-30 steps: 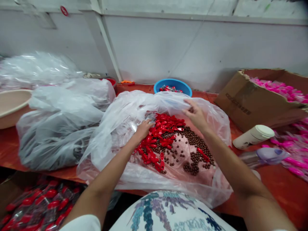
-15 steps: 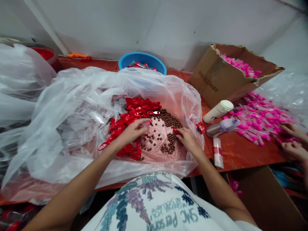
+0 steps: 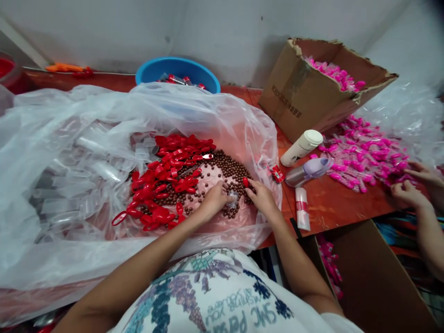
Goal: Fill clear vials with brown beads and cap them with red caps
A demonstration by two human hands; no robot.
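My left hand [image 3: 217, 199] is closed on a small clear plastic tube [image 3: 233, 199], held low among brown beads [image 3: 231, 169] on a pink-tinted plastic sheet. Opposite it, my right hand [image 3: 260, 196] pinches a red plastic cap [image 3: 246, 181] between thumb and finger. The tube and the cap are a short gap apart. Left of my hands lies a pile of red plastic caps [image 3: 163, 173], some with loops. Further left are many clear plastic tubes [image 3: 97, 171] inside the translucent plastic bag [image 3: 229, 108].
At the back stand a blue basin [image 3: 145, 74] and a cardboard box [image 3: 280, 97] of pink pieces. A white bottle [image 3: 300, 149], a lilac-topped flask [image 3: 308, 172] and a small pink-banded bottle [image 3: 302, 210] border the bag. A co-worker's hands [image 3: 412, 187] touch a pink pile [image 3: 367, 155] at right.
My left hand has moved right and down from the red caps to the beads, with the clear tube in it. My right hand still holds the red cap. The view has shifted right.
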